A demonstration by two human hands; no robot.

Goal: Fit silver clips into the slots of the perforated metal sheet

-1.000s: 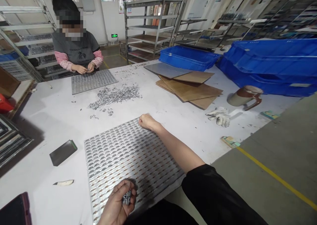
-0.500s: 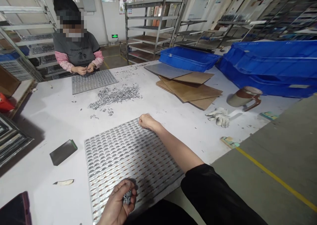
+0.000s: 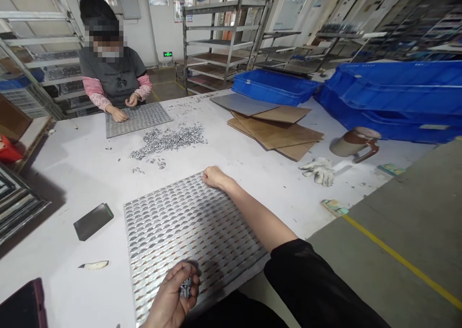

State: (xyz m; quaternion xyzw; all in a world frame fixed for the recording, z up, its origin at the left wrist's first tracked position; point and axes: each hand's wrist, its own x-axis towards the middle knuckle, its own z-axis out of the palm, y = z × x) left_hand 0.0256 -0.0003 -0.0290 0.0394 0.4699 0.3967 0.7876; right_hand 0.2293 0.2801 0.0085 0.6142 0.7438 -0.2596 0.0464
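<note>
In front of me on the white table lies a flat metal tray (image 3: 173,232) with rows of leaf-shaped slots. Grey pieces seem to fill the far rows, while the near rows show brownish spots. My left hand (image 3: 176,289), over the tray's near edge, is closed around a bunch of small grey leaf-shaped pieces (image 3: 186,286). At the far right corner of the tray, my right hand (image 3: 213,177) rests with its fingers curled in; anything between them is hidden. Beyond the tray is a loose pile of the same pieces (image 3: 173,139).
Across the table a co-worker (image 3: 114,78) handles another slotted tray (image 3: 144,119). A dark block (image 3: 94,221), a small knife (image 3: 94,265) and a phone (image 3: 23,306) lie left. Cardboard sheets (image 3: 277,131), gloves (image 3: 319,170), a mug (image 3: 352,143) and blue crates (image 3: 393,94) are right.
The co-worker's hands have separated, one now down on the far tray. My own two hands hold the same positions. The view has shifted very slightly.
</note>
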